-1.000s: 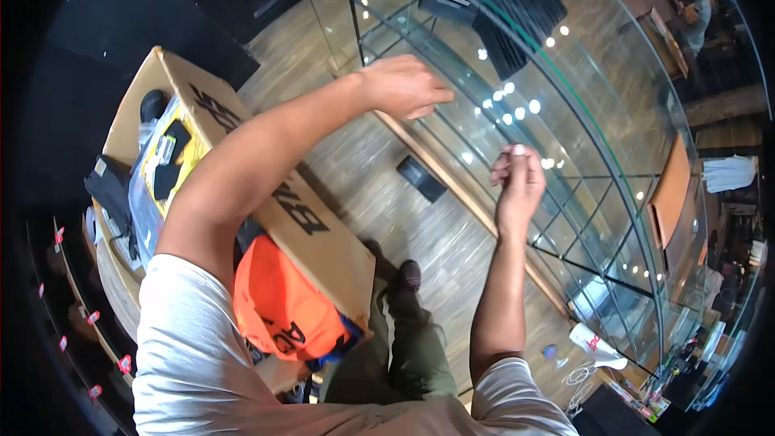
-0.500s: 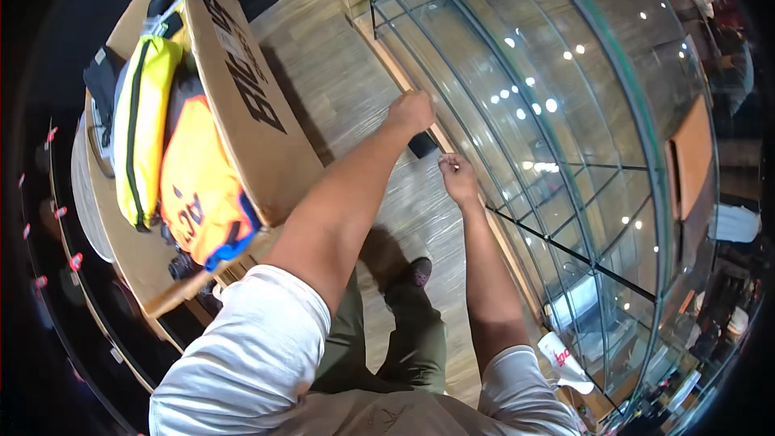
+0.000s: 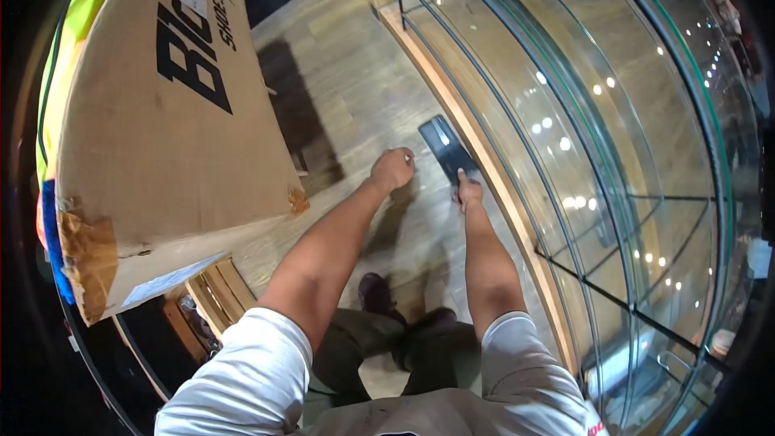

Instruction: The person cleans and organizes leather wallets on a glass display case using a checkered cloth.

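Note:
My right hand (image 3: 468, 191) grips the near end of a flat dark rectangular slab (image 3: 440, 144), its thumb lying on top. The slab has a glossy face with a bright reflection and looks like a phone, though its kind is not certain. It is over the floor beside the wooden base rail (image 3: 478, 145) of a glass shelf unit. To its left, apart from it, my left hand (image 3: 393, 168) is closed with curled fingers. Whatever those fingers may hold is hidden or too small to make out.
A large cardboard box (image 3: 194, 121) with taped corners stands at my left, bright yellow fabric (image 3: 77, 20) at its far side. Below it is a slatted wooden crate (image 3: 219, 295). Curved glass shelves (image 3: 565, 113) on black metal frames fill the right. My shoe (image 3: 375, 292) rests on the wood-look floor.
My right hand has moved down to the dark slab and taken its end. My left hand has drawn back from the wooden rail. The view has shifted lower and closer to the box.

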Demonstrator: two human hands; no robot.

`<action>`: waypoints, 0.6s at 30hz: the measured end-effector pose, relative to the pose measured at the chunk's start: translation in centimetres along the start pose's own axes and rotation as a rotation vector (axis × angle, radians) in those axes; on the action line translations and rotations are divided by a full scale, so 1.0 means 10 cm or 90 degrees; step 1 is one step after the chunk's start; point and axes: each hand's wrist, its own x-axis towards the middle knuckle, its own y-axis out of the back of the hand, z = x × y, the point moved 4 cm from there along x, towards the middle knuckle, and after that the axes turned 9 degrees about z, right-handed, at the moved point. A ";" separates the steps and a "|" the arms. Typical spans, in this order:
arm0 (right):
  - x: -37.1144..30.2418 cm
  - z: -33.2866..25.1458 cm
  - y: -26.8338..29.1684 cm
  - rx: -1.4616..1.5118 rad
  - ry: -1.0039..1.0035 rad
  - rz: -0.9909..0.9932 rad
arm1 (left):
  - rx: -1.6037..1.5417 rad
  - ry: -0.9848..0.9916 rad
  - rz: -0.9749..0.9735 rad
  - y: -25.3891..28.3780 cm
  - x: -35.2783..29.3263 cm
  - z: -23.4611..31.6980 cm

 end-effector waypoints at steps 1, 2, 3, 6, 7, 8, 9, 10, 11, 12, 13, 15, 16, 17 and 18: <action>0.09 -0.04 -0.06 0.004 0.017 0.051 | 0.002 -0.025 0.004 0.01 0.04 0.02; 0.45 -0.08 0.22 0.009 0.045 0.140 | -0.024 -0.053 0.008 -0.06 0.12 0.30; 1.05 -0.36 1.05 0.031 0.156 0.182 | -0.125 -0.098 -0.003 -0.15 0.19 0.97; 0.12 -0.45 0.08 0.022 0.081 0.033 | -0.060 -0.022 0.015 0.14 0.21 0.37; -0.21 -0.54 -0.03 0.036 0.086 0.014 | -0.034 -0.003 0.018 0.23 0.17 0.26; -0.31 -0.66 0.15 0.050 0.102 0.024 | -0.046 -0.010 0.011 0.26 0.14 0.40; -0.44 -0.82 0.40 -0.137 0.232 0.129 | -0.040 -0.006 0.009 0.29 0.08 0.54; -0.58 -0.93 0.60 -0.102 0.271 0.120 | -0.033 -0.003 0.007 0.32 0.03 0.69; -0.92 -1.05 0.63 -0.069 0.304 0.089 | -0.030 0.005 0.001 0.42 -0.04 0.66; -1.40 -1.20 0.60 -0.001 0.314 0.038 | -0.040 0.057 0.030 0.56 -0.12 0.50; -1.77 -1.40 0.76 -0.003 0.354 0.039 | -0.062 0.094 0.053 0.69 -0.20 0.55; -2.34 -1.78 1.24 0.004 0.480 0.085 | -0.109 0.145 0.022 0.95 -0.40 0.96; -2.55 -1.89 1.40 -0.010 0.529 0.108 | -0.156 0.159 0.083 1.10 -0.48 1.07; -2.79 -2.04 1.56 -0.024 0.583 0.132 | -0.206 0.171 0.148 1.27 -0.53 1.19; -3.35 -2.33 1.61 -0.037 0.626 0.125 | -0.167 0.147 0.221 1.43 -0.54 1.07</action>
